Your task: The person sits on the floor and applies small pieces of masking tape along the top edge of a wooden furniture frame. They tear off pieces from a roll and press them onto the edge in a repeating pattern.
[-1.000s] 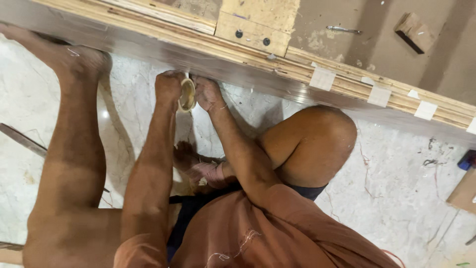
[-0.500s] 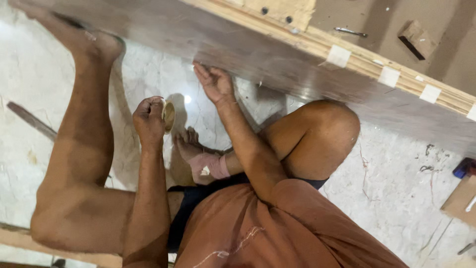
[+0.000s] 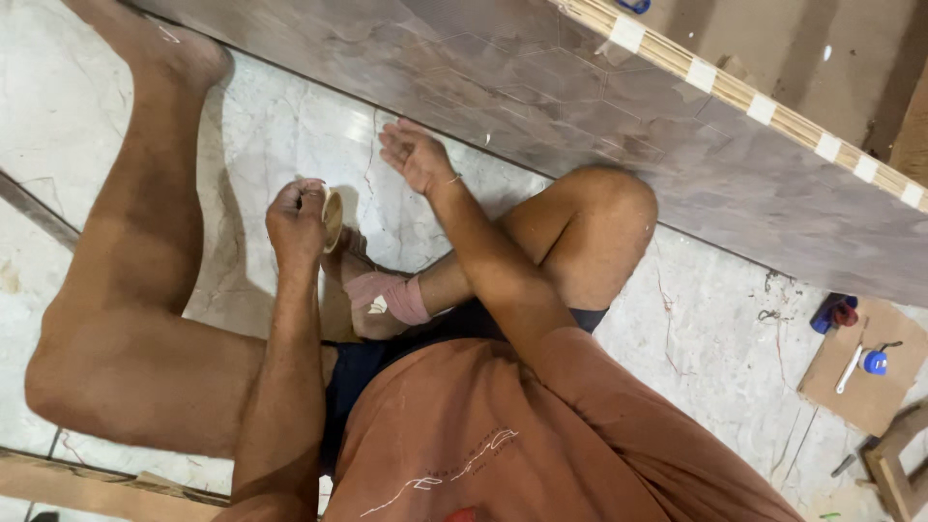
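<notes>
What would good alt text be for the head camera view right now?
A person sitting on a marble floor holds a roll of tape in the left hand, the open right hand raised beside a laminated board with tape strips along its edge.

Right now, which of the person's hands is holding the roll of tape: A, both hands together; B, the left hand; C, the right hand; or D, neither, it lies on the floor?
B: the left hand grips the roll of tape above the marble floor, while the right hand is open and holds nothing, apart from the roll.
</notes>
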